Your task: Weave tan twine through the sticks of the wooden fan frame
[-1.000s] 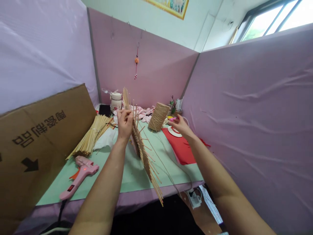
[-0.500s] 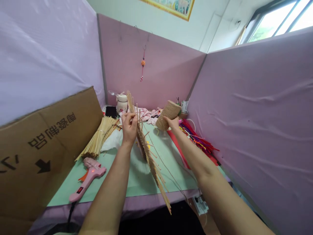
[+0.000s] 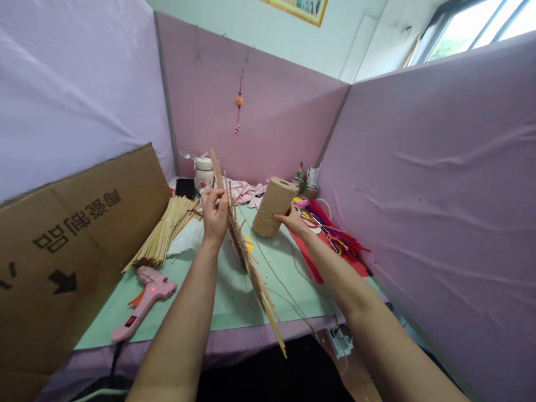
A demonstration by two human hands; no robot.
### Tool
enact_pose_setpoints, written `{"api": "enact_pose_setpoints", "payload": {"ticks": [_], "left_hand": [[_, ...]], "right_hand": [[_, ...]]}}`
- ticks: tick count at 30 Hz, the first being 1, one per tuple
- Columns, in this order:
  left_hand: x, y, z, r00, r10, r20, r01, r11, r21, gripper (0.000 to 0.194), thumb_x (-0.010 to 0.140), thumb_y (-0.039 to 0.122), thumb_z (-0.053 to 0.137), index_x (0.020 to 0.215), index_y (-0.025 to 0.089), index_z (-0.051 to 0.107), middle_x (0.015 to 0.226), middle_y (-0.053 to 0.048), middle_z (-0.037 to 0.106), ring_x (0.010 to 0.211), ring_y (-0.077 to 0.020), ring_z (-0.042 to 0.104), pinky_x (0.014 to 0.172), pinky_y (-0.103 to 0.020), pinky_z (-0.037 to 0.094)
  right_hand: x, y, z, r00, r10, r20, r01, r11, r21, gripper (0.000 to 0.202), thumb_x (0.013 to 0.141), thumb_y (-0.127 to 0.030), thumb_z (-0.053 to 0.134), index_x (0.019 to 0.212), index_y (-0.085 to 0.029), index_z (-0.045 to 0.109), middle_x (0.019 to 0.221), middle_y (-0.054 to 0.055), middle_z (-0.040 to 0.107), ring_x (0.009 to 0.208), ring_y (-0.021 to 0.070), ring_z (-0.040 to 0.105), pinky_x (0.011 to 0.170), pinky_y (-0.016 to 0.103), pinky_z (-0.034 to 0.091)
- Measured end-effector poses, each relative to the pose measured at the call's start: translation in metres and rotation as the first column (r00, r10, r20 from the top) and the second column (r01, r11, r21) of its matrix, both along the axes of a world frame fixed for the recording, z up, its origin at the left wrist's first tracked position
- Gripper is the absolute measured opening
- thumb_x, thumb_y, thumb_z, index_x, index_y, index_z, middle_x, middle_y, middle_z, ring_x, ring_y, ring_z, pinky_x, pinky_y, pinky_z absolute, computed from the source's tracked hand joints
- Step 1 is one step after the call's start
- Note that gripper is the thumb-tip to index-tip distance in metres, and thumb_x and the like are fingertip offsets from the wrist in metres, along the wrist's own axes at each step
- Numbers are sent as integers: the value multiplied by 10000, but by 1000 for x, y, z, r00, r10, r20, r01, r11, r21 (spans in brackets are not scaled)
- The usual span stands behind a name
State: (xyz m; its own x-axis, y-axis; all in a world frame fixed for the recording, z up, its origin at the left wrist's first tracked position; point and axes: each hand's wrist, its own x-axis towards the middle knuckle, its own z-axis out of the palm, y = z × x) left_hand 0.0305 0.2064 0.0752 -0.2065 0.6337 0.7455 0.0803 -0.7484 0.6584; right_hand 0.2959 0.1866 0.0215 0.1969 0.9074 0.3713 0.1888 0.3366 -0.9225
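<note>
My left hand (image 3: pixel 215 216) is closed on the edge of a flat panel of thin wooden sticks (image 3: pixel 251 268), held up nearly edge-on and slanting toward me. Several stick ends poke out along its right side. My right hand (image 3: pixel 291 219) grips a large spool of tan twine (image 3: pixel 274 206), tilted with its top leaning right, just above or on the table; I cannot tell if it touches. A loose strand of twine (image 3: pixel 288 293) runs down past the panel to the table's front edge.
A pink glue gun (image 3: pixel 146 301) with a lit red light lies at left, near a bundle of sticks (image 3: pixel 163 229) and a cardboard box (image 3: pixel 84 234). A white jar (image 3: pixel 204 174) stands behind. Coloured pipe cleaners (image 3: pixel 330 229) lie at right. A power strip (image 3: pixel 340 341) hangs below the edge.
My right hand has brought the spool left and lower, turning it more upright. The left hand still holds the stick panel, and the whole view has shifted slightly.
</note>
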Motion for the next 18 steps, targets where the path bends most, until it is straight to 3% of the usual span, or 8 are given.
{"api": "enact_pose_setpoints", "payload": {"ticks": [3,7,13,18], "left_hand": [[0,0,-1,1000,3,-8,-3,1000,4,195,884,388,525,817,215,585,894,-39,523,926,-188,519,899,-321,424],[1,0,-1,1000,-1,-8,1,1000,9,212,885,398,519,809,213,589,883,-41,527,925,-186,520,890,-317,428],[0,-3,1,1000,-22,4,22,1000,-11,189,882,371,522,811,212,597,914,-38,516,947,-178,518,920,-311,435],[2,-8,3,999,-47,10,48,998,-45,111,866,297,539,831,213,603,957,-41,509,996,-178,522,961,-318,431]], "right_hand": [[-8,8,-10,998,-4,57,4,1000,-5,878,514,-345,847,1287,-194,458,1364,124,559,1259,266,511,1106,426,386],[-11,29,-8,996,-18,86,15,999,34,936,508,-359,837,1326,-178,419,1377,134,536,1278,269,489,1109,413,375],[-6,60,0,990,-103,98,105,994,-15,901,511,-349,816,1310,-203,426,1384,125,528,1247,251,495,1100,398,373],[1,63,1,997,-42,61,44,998,-38,797,543,-297,806,1254,-197,461,1312,87,578,1203,208,516,1080,364,394]]}}
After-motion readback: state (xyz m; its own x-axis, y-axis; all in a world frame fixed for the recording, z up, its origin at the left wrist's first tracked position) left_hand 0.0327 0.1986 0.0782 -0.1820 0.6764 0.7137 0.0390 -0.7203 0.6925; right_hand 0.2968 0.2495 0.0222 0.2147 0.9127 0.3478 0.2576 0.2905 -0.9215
